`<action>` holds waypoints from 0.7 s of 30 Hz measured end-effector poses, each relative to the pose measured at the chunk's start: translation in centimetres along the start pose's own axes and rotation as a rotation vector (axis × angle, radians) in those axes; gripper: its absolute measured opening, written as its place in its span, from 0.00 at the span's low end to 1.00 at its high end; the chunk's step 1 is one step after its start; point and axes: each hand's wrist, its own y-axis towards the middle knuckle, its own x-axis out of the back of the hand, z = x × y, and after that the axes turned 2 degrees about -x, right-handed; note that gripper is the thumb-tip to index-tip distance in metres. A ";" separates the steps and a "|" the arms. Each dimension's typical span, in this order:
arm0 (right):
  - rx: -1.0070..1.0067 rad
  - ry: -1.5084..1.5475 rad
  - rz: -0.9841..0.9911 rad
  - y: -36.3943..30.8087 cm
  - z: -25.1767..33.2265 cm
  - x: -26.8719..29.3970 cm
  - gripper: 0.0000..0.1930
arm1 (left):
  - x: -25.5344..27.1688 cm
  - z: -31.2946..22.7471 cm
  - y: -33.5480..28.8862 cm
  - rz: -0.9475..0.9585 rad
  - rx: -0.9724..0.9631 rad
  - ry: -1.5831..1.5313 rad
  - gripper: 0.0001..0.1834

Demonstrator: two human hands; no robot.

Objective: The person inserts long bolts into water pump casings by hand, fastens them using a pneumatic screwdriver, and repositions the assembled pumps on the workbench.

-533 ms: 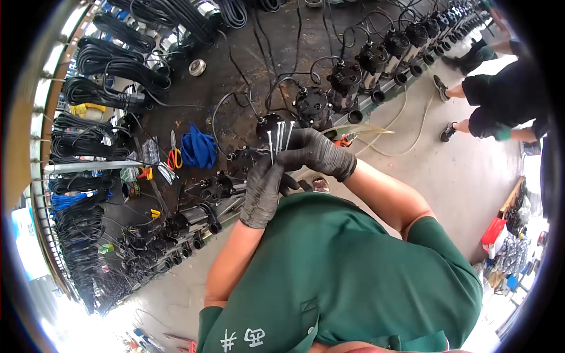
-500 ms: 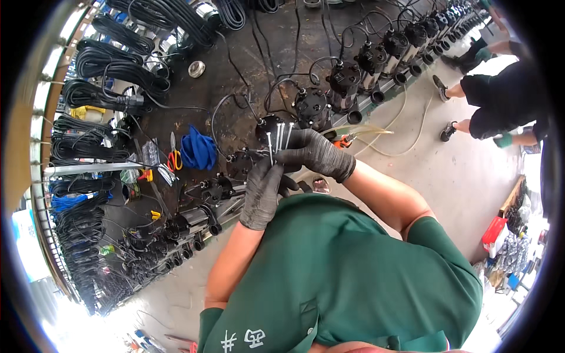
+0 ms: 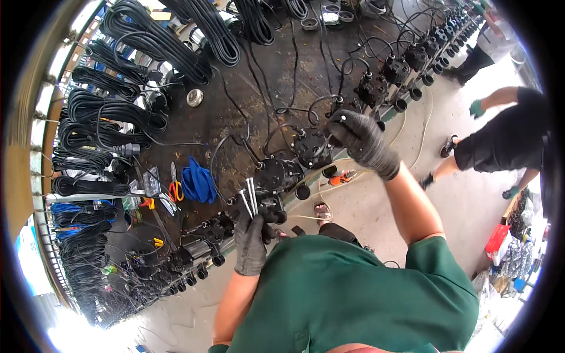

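Markings: a white and blue panel at the left margin is washed out by glare, and any print on it cannot be made out. A red box on the right side is too small in view for lettering to be read.

Hands: both wear dark gloves. The left hand pinches at least three long silver bolts between thumb and fingers, heads up and slightly fanned, in front of the row of pumps. The right hand is drawn together at the fingertips on a single bolt, mostly hidden by the glove, over the side of a black pump. Contact between bolt and pump cannot be determined.

Surroundings: further pumps line the edge of the dark bench. Coiled cables crowd its far left side, and loose leads cross the bench top behind the pumps. Orange scissors lie just beside a blue cloth.

Obstructions: the right hand and forearm cover part of the pump row. An orange tool is near the pumps, below the right hand. A co-worker in black stands well apart, at right.
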 end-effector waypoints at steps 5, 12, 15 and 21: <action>0.075 -0.740 0.475 4.6 -3.5 2.1 0.09 | 0.7 0.2 0.1 -0.088 0.016 -0.104 0.16; 0.085 -0.575 0.465 7.7 -5.5 -0.8 0.12 | 1.4 0.2 1.0 -0.147 0.055 -0.143 0.14; 0.154 -0.232 0.215 8.5 -6.1 -0.5 0.09 | 1.6 0.2 1.5 -0.149 0.035 -0.130 0.13; -0.008 -0.007 0.207 8.2 -5.8 -0.2 0.12 | 2.6 0.5 1.8 -0.162 0.038 -0.141 0.16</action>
